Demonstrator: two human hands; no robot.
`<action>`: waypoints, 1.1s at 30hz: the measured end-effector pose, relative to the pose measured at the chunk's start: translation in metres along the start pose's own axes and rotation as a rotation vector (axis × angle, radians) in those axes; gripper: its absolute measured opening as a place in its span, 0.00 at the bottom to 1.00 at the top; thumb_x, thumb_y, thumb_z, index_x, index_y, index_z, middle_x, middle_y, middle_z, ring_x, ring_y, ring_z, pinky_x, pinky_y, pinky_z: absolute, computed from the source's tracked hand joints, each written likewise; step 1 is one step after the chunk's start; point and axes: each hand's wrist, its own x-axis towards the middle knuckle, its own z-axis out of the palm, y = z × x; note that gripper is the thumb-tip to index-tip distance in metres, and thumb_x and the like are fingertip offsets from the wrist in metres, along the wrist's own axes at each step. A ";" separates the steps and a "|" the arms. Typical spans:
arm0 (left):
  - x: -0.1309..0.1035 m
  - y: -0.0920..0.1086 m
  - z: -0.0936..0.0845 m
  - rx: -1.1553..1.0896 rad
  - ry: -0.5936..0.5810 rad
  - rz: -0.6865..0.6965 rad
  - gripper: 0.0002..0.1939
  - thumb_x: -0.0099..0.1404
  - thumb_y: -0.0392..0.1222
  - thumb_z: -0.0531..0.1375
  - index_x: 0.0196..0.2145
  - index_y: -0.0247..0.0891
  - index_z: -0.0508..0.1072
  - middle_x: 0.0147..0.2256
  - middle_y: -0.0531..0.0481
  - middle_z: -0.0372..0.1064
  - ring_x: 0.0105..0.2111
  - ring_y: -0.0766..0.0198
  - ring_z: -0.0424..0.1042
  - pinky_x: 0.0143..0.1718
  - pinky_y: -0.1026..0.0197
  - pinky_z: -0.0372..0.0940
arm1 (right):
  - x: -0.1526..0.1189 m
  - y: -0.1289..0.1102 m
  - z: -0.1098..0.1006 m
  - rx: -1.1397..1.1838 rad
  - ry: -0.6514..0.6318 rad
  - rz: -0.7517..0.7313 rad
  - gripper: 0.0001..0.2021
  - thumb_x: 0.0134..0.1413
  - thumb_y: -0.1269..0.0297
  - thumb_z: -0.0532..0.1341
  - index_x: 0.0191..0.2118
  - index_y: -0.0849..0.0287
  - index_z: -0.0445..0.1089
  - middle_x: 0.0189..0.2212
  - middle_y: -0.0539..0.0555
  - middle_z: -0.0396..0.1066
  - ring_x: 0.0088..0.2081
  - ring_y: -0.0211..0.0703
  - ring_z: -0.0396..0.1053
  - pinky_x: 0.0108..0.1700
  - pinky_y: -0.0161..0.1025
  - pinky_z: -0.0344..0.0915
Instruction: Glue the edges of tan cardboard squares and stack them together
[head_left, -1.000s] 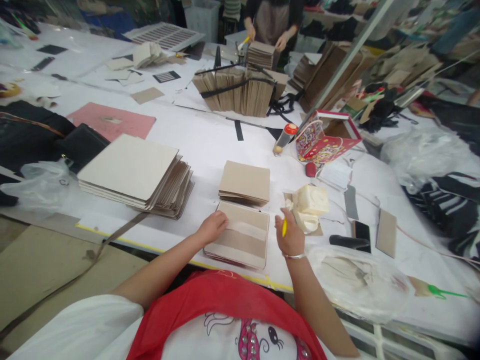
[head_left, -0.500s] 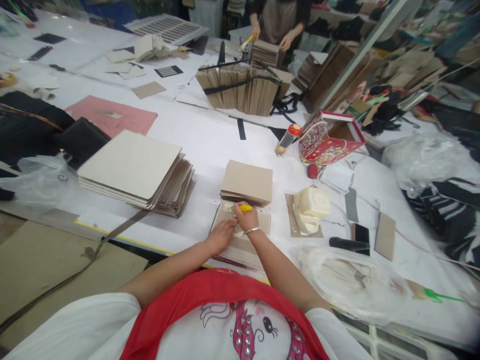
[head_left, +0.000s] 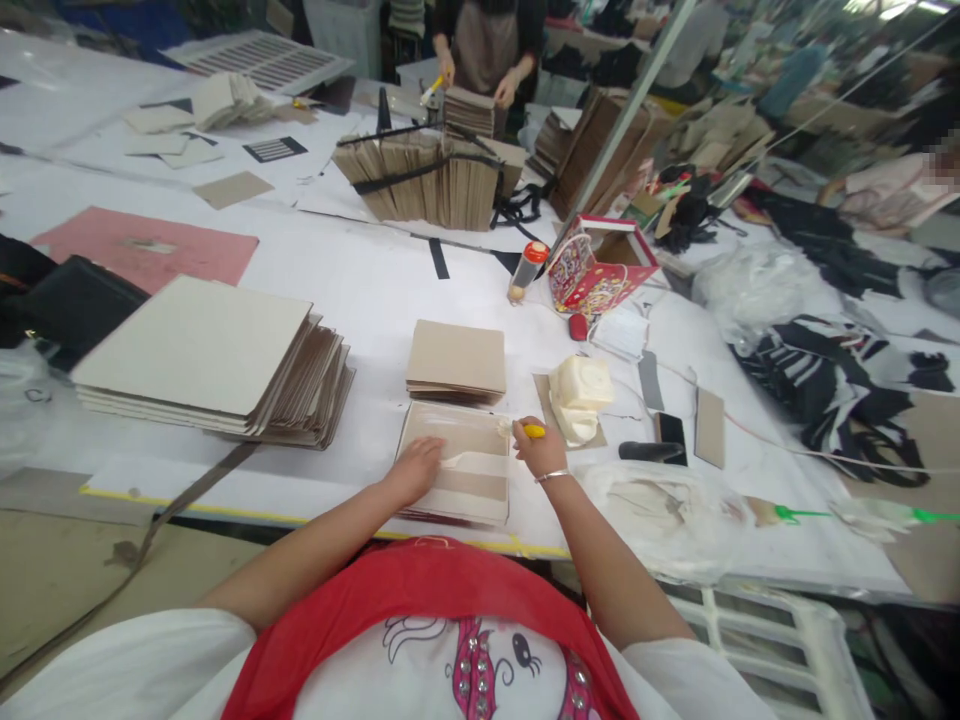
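My right hand (head_left: 541,450) grips a small brush by its yellow handle (head_left: 534,432), with the pale bristles at the right edge of a tan board piece (head_left: 472,484). White streaks, apparently glue, run along the board's top and across its middle. My left hand (head_left: 417,470) lies flat on the board's left side, fingers stretched out. Just behind is a short stack of tan boards (head_left: 457,360). Right of the brush, a cream-coloured tub (head_left: 580,385) with thick white paste around it sits on a piece of cardboard.
A tall stack of large boards (head_left: 195,345) stands on the left. Farther back are a strapped row of boards (head_left: 420,185), a red-lidded bottle (head_left: 528,270) and a red patterned bag (head_left: 600,265). A phone (head_left: 670,438) and plastic bag (head_left: 660,520) lie right. Another person works opposite.
My right hand has moved the brush rightward across the board, from near its top left to its right edge. My left hand stays on the board's left side. The view has shifted right.
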 end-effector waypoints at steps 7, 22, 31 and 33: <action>0.002 0.022 -0.039 -0.117 0.039 0.170 0.10 0.62 0.40 0.51 0.31 0.36 0.71 0.41 0.43 0.66 0.43 0.60 0.63 0.47 0.56 0.58 | -0.040 -0.018 0.005 0.179 -0.131 -0.401 0.14 0.57 0.58 0.50 0.47 0.56 0.58 0.38 0.54 0.70 0.37 0.38 0.70 0.39 0.36 0.65; 0.040 -0.039 -0.053 -0.444 0.208 -0.623 0.17 0.48 0.53 0.60 0.17 0.36 0.66 0.15 0.57 0.58 0.19 0.70 0.57 0.23 0.66 0.50 | -0.009 0.008 0.035 -0.092 0.097 -0.182 0.12 0.51 0.56 0.53 0.39 0.59 0.59 0.24 0.50 0.64 0.23 0.40 0.63 0.26 0.34 0.53; 0.056 -0.058 -0.035 -0.290 0.206 -0.776 0.17 0.46 0.55 0.60 0.17 0.37 0.68 0.16 0.55 0.61 0.20 0.67 0.60 0.22 0.65 0.49 | 0.013 0.015 0.065 -0.100 0.180 -0.106 0.16 0.51 0.55 0.52 0.42 0.60 0.58 0.29 0.52 0.67 0.27 0.40 0.65 0.29 0.34 0.56; 0.057 -0.059 -0.033 -0.305 0.200 -0.802 0.18 0.45 0.56 0.61 0.17 0.37 0.68 0.16 0.55 0.61 0.20 0.67 0.59 0.22 0.65 0.49 | 0.015 0.017 0.067 -0.083 0.183 -0.073 0.16 0.51 0.55 0.52 0.42 0.60 0.58 0.28 0.52 0.67 0.26 0.40 0.65 0.29 0.34 0.56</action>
